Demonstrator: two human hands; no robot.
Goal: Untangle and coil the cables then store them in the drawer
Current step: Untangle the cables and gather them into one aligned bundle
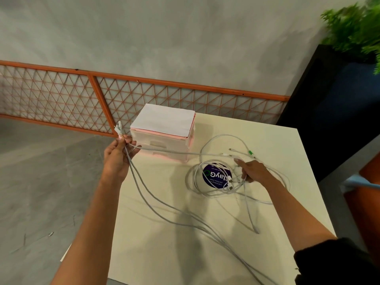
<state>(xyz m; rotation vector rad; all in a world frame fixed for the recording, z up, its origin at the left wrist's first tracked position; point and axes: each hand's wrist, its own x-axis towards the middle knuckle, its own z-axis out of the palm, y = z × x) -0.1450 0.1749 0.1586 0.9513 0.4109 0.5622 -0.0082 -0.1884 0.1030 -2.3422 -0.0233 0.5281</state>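
Early going: the cables [207, 194] lay mostly tangled on the table [156, 249] – none coiled, and the drawer [164, 144] looked closed. The left hand [117, 159] pinched several plug ends; the right hand [255, 171] curled round strands in the heap.

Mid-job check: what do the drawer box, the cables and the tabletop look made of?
Drawer box: translucent whitish plastic on a pink frame, slightly glossy; the white sheet on top looks like paper. Cables: smooth white plastic or rubbery jackets, bending freely. Tabletop: cream, matte, probably laminate or painted board; cannot tell which.
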